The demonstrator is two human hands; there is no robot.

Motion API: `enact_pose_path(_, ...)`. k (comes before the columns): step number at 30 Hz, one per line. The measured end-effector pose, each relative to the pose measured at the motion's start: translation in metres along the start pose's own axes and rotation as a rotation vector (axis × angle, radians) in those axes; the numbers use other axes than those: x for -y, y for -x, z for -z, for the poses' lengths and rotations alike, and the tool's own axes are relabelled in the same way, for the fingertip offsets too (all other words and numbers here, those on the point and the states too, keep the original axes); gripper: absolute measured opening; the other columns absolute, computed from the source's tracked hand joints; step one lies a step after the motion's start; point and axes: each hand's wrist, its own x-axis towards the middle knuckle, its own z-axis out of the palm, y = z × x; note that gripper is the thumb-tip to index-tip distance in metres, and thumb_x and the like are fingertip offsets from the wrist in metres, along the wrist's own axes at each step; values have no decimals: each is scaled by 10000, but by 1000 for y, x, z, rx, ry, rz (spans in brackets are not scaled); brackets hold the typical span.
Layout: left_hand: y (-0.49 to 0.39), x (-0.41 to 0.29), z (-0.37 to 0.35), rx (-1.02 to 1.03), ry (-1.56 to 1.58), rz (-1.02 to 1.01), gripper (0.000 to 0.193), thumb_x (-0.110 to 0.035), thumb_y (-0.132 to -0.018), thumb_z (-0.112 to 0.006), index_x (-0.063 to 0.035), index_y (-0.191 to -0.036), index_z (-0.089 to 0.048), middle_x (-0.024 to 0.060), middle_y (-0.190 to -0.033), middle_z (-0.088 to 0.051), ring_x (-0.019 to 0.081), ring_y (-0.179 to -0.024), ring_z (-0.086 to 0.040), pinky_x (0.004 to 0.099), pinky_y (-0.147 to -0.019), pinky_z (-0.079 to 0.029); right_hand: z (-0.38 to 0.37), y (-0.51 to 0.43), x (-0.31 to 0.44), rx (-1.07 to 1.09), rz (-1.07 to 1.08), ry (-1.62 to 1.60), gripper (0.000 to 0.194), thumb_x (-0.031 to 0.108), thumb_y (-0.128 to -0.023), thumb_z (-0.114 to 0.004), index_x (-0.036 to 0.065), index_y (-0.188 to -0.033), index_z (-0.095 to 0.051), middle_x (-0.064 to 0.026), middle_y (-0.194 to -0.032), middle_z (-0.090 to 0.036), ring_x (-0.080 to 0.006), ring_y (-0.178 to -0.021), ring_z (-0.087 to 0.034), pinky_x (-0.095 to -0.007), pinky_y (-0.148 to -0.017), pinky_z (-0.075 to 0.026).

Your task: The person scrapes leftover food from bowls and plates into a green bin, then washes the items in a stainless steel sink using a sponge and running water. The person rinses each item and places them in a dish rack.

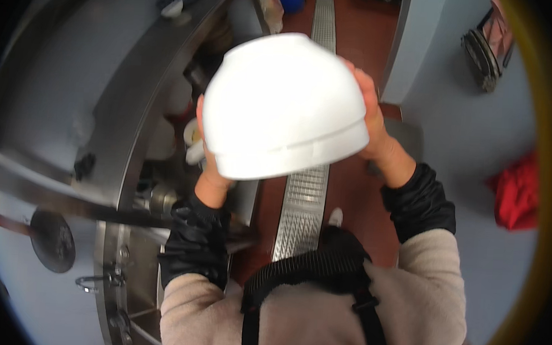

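Note:
A large white bowl (284, 106), turned with its rounded underside upward and its rim towards me, is held up in front of my chest. My left hand (212, 171) grips its left side, the fingers mostly hidden behind the bowl. On the opposite side, my right hand (373, 114) presses against the wall with its fingers running up along the curve. A band along the lower edge could be the rim or a second stacked bowl; I cannot tell which. The inside of the bowl is out of sight.
To the left runs a stainless steel counter (134, 88) with a small white bowl (172, 8) on it. A metal sink (142, 268) stands nearer me. A metal drain grate (302, 207) crosses the red floor (360, 35). A red cloth item (516, 194) hangs at the right wall.

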Motion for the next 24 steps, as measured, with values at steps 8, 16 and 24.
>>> enact_pose_path(8, -133, 102, -60, -7, -187, -85, 1039, -264, -645, -751, -89, -1366, -23, 138, -1333, -288, 230, -1203, -346, 356, -1020, -264, 71, -68, -143, -20, -61, -53, 776, -3, -701, -645, 70, -1329, -195, -208, -1365, -257, -348, -1238, -320, -374, -1008, -289)
enact_pose_path(16, -255, 251, -99, 96, 166, 247, 989, -236, -688, -718, -107, -1369, -12, 132, -1330, -303, 226, -1181, -381, 350, -995, -320, 103, -125, -305, -70, -5, 88, 794, -15, -686, -655, 72, -1328, -197, -206, -1363, -259, -349, -1246, -307, -373, -1006, -295)
enact_pose_path(24, -420, 365, -172, 33, 409, 60, 902, -217, -713, -694, -25, -1345, -80, 148, -1286, -363, 232, -1158, -405, 369, -1004, -284, 144, -195, -445, -151, -180, 225, 691, -7, -722, -619, 50, -1295, -237, -189, -1323, -317, -338, -1203, -360, -353, -981, -320)
